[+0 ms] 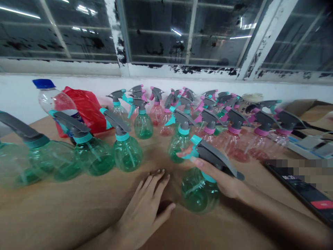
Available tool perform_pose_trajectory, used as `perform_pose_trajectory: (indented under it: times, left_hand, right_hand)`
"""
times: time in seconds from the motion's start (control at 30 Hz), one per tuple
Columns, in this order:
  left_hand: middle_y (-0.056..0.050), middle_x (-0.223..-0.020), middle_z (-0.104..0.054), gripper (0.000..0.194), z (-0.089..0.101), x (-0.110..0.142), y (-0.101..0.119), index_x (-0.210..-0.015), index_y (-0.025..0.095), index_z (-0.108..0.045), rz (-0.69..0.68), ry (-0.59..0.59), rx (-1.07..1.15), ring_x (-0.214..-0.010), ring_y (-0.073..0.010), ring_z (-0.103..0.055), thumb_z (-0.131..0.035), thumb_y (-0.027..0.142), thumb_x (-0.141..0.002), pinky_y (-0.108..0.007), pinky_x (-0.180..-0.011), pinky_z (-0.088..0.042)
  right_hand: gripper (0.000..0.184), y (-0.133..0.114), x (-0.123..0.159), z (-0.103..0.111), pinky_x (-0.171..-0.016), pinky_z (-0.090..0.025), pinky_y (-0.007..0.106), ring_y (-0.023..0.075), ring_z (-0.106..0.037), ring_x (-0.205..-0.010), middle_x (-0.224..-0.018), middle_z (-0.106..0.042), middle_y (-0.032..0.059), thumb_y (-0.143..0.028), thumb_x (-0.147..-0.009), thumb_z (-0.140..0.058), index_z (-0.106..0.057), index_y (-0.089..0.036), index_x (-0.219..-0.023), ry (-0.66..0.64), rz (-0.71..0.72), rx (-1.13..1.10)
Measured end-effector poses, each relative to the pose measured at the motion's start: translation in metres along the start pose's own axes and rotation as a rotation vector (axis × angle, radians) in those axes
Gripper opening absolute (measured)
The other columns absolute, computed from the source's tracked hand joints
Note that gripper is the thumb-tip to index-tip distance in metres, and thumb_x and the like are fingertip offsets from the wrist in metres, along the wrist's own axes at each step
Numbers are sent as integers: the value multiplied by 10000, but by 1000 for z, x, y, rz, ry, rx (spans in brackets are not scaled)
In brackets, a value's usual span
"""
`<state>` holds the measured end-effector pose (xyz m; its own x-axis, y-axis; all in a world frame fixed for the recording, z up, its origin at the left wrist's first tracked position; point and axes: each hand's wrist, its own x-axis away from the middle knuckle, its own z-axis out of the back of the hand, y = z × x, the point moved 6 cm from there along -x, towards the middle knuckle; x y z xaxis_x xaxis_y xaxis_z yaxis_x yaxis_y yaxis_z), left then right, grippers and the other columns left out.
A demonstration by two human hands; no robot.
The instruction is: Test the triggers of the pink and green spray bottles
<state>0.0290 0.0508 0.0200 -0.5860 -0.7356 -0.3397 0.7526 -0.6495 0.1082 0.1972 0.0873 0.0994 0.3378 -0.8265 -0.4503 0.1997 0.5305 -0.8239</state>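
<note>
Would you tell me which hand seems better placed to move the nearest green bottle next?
Probably the right hand: it holds the green bottle near its spray head, while the left hand is apart, beside it.

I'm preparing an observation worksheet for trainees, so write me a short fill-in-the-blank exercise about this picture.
1. The spray bottle in the right hand is tinted ____.
2. The left hand holds ____.
3. The clear bottle beside the red bag has a ____ cap.
4. The phone lies in the picture's ____ half (left or right).

Missing words: green; nothing; blue; right.
</note>
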Motion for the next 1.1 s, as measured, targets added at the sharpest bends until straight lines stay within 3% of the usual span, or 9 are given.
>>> perform_pose_trajectory:
  times: [0.07, 0.2, 0.3, 0.53, 1.1]
  left_hand:
    - [-124, -1359, -479, 512, 0, 0, 0, -1371, 162, -362, -2, 5, 2, -1232, -293, -445, -497, 387, -931, -467, -990, -385]
    - [-122, -1376, -462, 522, -3, 1, -2, -1376, 164, -356, -1, -11, -5, -1249, -293, -429, -514, 376, -926, -474, -992, -386]
    - [-124, -1381, -457, 524, -4, 2, -3, -1378, 161, -355, -9, -20, -17, -1259, -295, -420, -521, 370, -927, -488, -1003, -375]
    - [-125, -1381, -458, 489, -2, 1, -2, -1356, 160, -397, -20, -17, -15, -1260, -297, -421, -522, 359, -927, -499, -1003, -378]
    - [-126, -1400, -441, 471, -2, 2, -2, -1344, 160, -427, -16, -17, -15, -1275, -300, -413, -510, 380, -936, -493, -1017, -378]
  right_hand:
    - [222, 1, 2, -1, -781, -487, 347, 196, -629, -794, -777, -643, 9, -384, -873, -558, -623, -248, -1037, 16, -25, -21]
    - [284, 4, 4, -4, -594, -476, 314, 157, -562, -556, -678, -609, -17, -393, -881, -545, -605, -271, -1130, 5, -78, -30]
    - [295, 3, 5, -3, -541, -451, 301, 149, -544, -537, -707, -615, -13, -388, -879, -548, -601, -276, -1147, 9, -64, -34]
    - [315, 7, 6, -3, -516, -458, 297, 152, -533, -481, -558, -560, -41, -375, -890, -531, -583, -276, -1185, -6, -93, -3]
    - [312, 4, 5, -2, -571, -491, 336, 182, -591, -547, -609, -618, -24, -386, -868, -553, -593, -286, -1160, 4, -92, -8]
